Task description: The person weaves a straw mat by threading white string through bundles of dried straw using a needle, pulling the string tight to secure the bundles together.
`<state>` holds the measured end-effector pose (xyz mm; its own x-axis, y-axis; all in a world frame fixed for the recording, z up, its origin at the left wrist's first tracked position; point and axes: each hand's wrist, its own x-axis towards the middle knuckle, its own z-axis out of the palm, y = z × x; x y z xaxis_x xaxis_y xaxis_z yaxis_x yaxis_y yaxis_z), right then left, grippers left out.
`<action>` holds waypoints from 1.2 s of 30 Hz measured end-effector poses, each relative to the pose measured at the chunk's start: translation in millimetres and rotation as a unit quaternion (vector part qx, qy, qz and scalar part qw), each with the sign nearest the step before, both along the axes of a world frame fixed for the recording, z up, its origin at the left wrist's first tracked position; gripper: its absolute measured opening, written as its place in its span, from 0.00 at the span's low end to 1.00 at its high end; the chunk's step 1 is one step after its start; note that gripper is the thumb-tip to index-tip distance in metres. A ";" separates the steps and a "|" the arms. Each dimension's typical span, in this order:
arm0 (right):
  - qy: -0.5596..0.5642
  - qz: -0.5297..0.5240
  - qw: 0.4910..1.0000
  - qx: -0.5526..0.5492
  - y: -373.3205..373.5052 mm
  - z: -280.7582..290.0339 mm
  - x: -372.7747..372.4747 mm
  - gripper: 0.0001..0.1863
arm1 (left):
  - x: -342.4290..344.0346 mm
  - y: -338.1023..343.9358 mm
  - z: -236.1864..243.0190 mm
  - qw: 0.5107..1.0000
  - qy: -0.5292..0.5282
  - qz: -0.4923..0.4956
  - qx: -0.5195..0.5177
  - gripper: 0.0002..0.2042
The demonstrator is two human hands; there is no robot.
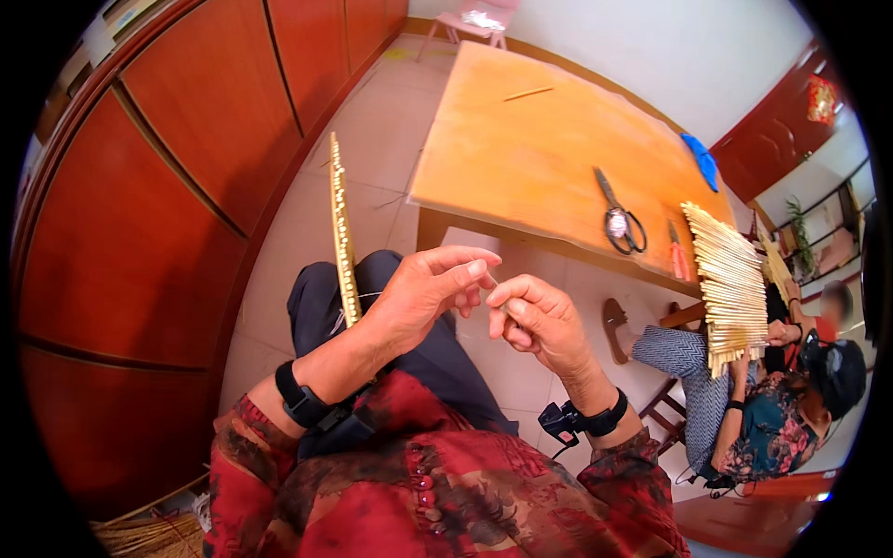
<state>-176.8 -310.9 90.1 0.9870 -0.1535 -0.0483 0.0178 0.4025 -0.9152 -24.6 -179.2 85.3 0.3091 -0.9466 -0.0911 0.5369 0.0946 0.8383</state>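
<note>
I can't tell the left hand's (430,286) grip | right hand (541,318) pinches thin strand (494,278) | gold strip (342,228) near left forearm | scissors (617,223) on table (539,139)

Count by kind. Wearer's bare hands: two, a left hand (430,286) and a right hand (541,316). Black wristbands on the wearer: two, one per arm. Panels of slim golden sticks: at least two, one over the wearer's lap (345,244), one at a co-worker (730,290); individual sticks too fine to count. On the orange wooden counter (530,153): one black-handled pair of metal scissors (617,219), one red-handled pair of pliers (677,251), one blue cloth (699,162), one loose yellow stick (528,94).
</note>
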 end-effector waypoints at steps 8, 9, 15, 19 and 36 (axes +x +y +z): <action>-0.051 -0.158 0.938 -0.304 0.4 -23.0 30.8 0.10 | 17.6 34.0 -17.3 0.982 -0.147 0.098 0.067 0.08; -0.049 -0.155 0.941 -0.296 6.0 -21.6 34.2 0.10 | 18.9 38.5 -17.4 0.966 -0.216 0.107 0.092 0.08; 0.076 -0.059 0.979 -0.181 40.7 -33.9 55.5 0.05 | 27.5 53.5 -19.1 0.967 -0.225 0.088 0.084 0.05; 0.033 -0.049 0.977 -0.204 51.4 -37.6 70.9 0.05 | 51.2 64.3 -20.0 0.954 -0.270 0.052 0.115 0.05; 0.112 -0.081 0.976 -0.171 42.7 -68.5 109.2 0.04 | 142.7 67.5 -35.0 0.489 -0.867 -0.093 0.040 0.22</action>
